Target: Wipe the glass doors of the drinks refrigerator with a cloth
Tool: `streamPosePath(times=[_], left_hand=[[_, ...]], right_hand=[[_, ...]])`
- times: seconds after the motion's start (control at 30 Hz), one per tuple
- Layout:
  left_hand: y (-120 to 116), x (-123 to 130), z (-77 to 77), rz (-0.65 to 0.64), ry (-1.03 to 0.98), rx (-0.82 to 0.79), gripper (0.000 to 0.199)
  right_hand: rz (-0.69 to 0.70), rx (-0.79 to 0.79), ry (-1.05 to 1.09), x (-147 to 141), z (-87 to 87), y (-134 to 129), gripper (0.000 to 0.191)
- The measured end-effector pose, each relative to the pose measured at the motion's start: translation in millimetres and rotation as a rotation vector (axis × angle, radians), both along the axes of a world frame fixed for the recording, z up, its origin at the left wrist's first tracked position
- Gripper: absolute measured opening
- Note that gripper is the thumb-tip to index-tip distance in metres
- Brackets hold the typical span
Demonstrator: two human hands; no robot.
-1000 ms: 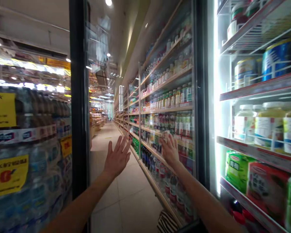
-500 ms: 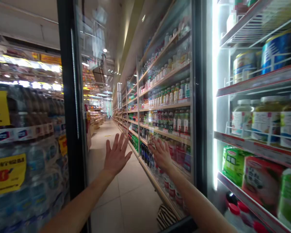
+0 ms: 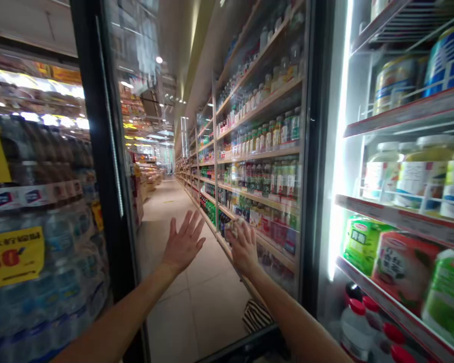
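A glass cooler door in a black frame (image 3: 115, 242) stands open in front of me, and I look through its pane at an aisle. My left hand (image 3: 182, 243) lies flat on the glass with its fingers spread, holding nothing. A crumpled, light patterned cloth (image 3: 232, 228) is under the fingers of my right hand (image 3: 245, 251), pressed to the pane. Part of the cloth is hidden by the fingers.
To the right, the lit cooler's shelves hold bottles (image 3: 419, 169), cans (image 3: 395, 83) and green and red drink packs (image 3: 357, 239). Stacked water bottles (image 3: 41, 307) with a yellow price sign (image 3: 17, 257) stand left. A striped item (image 3: 255, 316) shows low behind the glass.
My right hand has slid a little left and down across the glass with the cloth. My left hand stays spread on the pane. The view has tilted slightly.
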State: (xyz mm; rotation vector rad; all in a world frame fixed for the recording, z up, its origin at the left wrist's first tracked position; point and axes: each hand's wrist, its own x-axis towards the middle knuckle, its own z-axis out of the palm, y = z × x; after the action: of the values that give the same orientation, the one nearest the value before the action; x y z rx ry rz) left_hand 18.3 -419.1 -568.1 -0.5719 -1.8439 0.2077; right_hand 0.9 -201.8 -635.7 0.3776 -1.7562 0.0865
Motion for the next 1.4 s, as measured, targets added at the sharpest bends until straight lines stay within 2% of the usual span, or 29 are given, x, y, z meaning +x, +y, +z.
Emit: streamPosePath(times=[0.07, 0.13, 0.2, 0.3, 0.37, 0.4, 0.47, 0.6, 0.67, 0.73, 0.8, 0.9, 1.0, 1.07, 1.13, 1.27, 1.33, 1.4], left_hand=[[-1.9, 1.5, -12.4, -0.004, -0.013, -0.033, 0.045], [-2.0, 2.6, -20.9, 0.010, -0.017, -0.025, 0.044], [-0.7, 3.3, -24.5, 0.025, -0.020, -0.015, 0.044], [1.8, 4.2, -24.2, 0.033, -0.032, -0.015, 0.045], [3.3, 4.7, -23.6, 0.036, -0.041, -0.009, 0.047], [3.9, 4.9, -23.7, 0.040, -0.047, -0.005, 0.047], [5.0, 5.2, -24.6, 0.045, -0.060, 0.005, 0.048], [6.4, 6.5, -26.3, 0.046, -0.084, 0.023, 0.051], [6.4, 7.5, -26.8, 0.045, -0.092, 0.023, 0.053], [6.2, 8.4, -27.4, 0.049, -0.099, 0.019, 0.053], [6.4, 8.9, -28.6, 0.055, -0.104, 0.015, 0.053], [7.9, 9.0, -31.3, 0.063, -0.108, 0.024, 0.052], [10.3, 9.4, -33.9, 0.053, -0.110, 0.044, 0.051], [10.9, 10.2, -35.7, 0.038, -0.107, 0.048, 0.051], [10.1, 11.4, -38.7, 0.020, -0.104, 0.042, 0.051], [3.0, 14.2, -51.6, 0.000, -0.114, 0.007, 0.049], [-2.4, 15.3, -60.7, -0.009, -0.127, -0.023, 0.048], [-7.5, 16.2, -68.9, -0.023, -0.133, -0.050, 0.047]], right_hand=[[0.032, 0.134, -0.003, 2.7, -6.5, -2.0, 0.050], [0.005, 0.147, -0.023, 1.9, -11.2, 18.0, 0.049], [-0.083, 0.006, -0.062, -0.9, -15.1, 50.5, 0.046], [-0.237, -0.372, -0.101, -5.4, -20.9, 91.6, 0.049], [-0.263, -0.528, -0.095, -6.0, -25.4, 96.9, 0.051], [-0.251, -0.543, -0.084, -5.0, -28.0, 91.2, 0.052], [-0.191, -0.446, -0.077, -0.5, -34.2, 65.8, 0.051], [-0.003, -0.001, -0.151, 13.2, -48.3, 3.6, 0.051], [0.058, 0.152, -0.166, 16.9, -54.6, -6.6, 0.054], [0.061, 0.196, -0.151, 16.8, -59.7, 4.3, 0.053], [-0.007, 0.114, -0.136, 14.0, -63.1, 30.6, 0.049], [-0.186, -0.162, -0.150, 8.7, -63.6, 73.4, 0.046], [-0.273, -0.381, -0.143, 5.5, -60.0, 88.1, 0.049], [-0.243, -0.404, -0.126, 5.8, -58.3, 74.4, 0.049], [-0.169, -0.318, -0.129, 9.1, -58.8, 46.0, 0.049], [0.041, 0.058, -0.170, 21.0, -64.8, -15.2, 0.053], [0.100, 0.207, -0.161, 25.0, -68.9, -27.7, 0.054], [0.107, 0.282, -0.145, 25.5, -73.9, -22.0, 0.052]])
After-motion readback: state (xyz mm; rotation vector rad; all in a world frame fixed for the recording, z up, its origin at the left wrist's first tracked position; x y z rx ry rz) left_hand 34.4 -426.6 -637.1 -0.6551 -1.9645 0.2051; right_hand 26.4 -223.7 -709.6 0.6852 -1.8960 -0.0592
